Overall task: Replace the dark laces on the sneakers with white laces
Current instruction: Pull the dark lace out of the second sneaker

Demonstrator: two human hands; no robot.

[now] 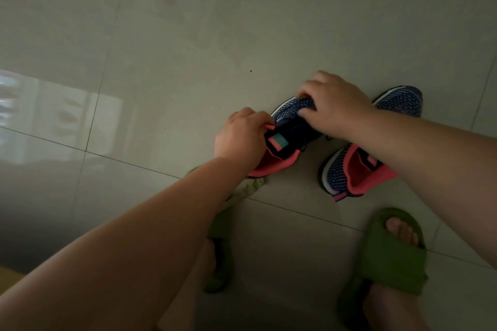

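Navy knit with coral lining made up both sneakers on the grey tiled floor (188, 48). The left hand (243, 137) gripped the near sneaker (289, 126) at its collar, fingers curled over the tongue beside the striped label (277, 141). The right hand (333, 105) lay curled over that shoe's forefoot, fingertips pinching the dark laces, which were mostly hidden beneath them. The second sneaker (357, 169) sat just beyond the right wrist, partly covered by the forearm. Green slides (390, 252) were on both feet, nearer than the hands.
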